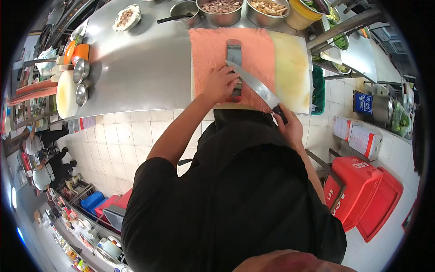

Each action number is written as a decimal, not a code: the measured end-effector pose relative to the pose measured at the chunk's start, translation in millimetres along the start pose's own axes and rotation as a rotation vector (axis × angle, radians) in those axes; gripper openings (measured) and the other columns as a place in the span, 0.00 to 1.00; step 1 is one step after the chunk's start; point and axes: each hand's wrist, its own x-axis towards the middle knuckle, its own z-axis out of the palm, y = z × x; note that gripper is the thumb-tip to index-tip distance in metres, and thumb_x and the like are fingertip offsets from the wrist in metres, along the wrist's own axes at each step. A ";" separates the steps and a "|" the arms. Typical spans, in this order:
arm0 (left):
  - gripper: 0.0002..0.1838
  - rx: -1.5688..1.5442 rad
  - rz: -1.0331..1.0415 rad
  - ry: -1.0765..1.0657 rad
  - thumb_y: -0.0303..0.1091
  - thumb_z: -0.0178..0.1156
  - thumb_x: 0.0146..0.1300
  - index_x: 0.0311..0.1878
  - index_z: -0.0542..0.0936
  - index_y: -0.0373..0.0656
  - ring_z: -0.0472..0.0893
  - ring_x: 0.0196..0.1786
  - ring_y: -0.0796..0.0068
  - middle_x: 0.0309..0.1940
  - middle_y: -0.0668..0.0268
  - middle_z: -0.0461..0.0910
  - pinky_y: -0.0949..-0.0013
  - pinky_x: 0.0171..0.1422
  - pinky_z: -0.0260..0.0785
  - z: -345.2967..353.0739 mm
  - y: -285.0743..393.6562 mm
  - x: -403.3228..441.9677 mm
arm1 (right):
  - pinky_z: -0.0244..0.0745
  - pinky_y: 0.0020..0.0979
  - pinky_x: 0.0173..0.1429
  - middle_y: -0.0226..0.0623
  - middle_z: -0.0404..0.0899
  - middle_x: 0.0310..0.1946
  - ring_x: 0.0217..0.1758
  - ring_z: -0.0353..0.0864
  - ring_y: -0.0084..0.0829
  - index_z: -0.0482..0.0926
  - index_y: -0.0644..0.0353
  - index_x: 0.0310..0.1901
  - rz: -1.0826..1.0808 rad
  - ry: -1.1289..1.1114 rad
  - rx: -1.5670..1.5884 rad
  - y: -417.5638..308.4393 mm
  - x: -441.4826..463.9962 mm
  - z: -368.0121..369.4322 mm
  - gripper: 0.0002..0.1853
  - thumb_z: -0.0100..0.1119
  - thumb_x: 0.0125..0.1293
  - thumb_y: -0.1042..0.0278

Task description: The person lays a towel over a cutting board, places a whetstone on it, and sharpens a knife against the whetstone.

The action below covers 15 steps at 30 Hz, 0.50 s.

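Note:
A large knife (256, 85) lies slantwise over a sharpening stone (234, 53), its blade tip toward the upper left. My right hand (291, 126) is closed around the black handle at the lower right. The fingers of my left hand (222, 83) press on the blade near its tip, above the stone; the fingertips are partly hidden. Under the stone is a pink cloth (208, 45), spread over a pale yellowish cutting board (292, 68).
Metal bowls of chopped food (222, 7) and a pot with a black-handled utensil (185, 16) stand behind the cloth. A filled plate (127, 18) and small steel bowls (81, 71) are on the steel table (136, 77). A red bin (355, 186) stands at right.

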 end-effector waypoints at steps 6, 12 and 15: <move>0.16 -0.006 0.036 -0.013 0.39 0.68 0.69 0.58 0.90 0.52 0.76 0.70 0.50 0.63 0.64 0.84 0.48 0.72 0.69 -7.7 -20.6 17.1 | 0.83 0.49 0.44 0.43 0.84 0.42 0.42 0.88 0.51 0.78 0.40 0.73 -0.062 -0.036 -0.045 -23.9 9.6 -3.3 0.27 0.69 0.73 0.57; 0.16 -0.133 0.075 -0.076 0.40 0.68 0.70 0.59 0.89 0.51 0.75 0.70 0.50 0.66 0.63 0.83 0.47 0.73 0.68 -2.6 11.2 -4.5 | 0.82 0.43 0.40 0.42 0.81 0.36 0.34 0.85 0.46 0.80 0.40 0.72 -0.016 -0.065 0.051 -19.2 -60.1 -10.8 0.28 0.73 0.70 0.64; 0.16 -0.108 0.089 -0.070 0.40 0.68 0.70 0.59 0.89 0.51 0.75 0.70 0.50 0.66 0.63 0.83 0.48 0.73 0.68 -1.8 7.8 -1.0 | 0.81 0.41 0.39 0.41 0.81 0.35 0.33 0.84 0.44 0.81 0.40 0.71 0.005 -0.016 0.043 -22.9 -61.0 -3.3 0.28 0.74 0.69 0.65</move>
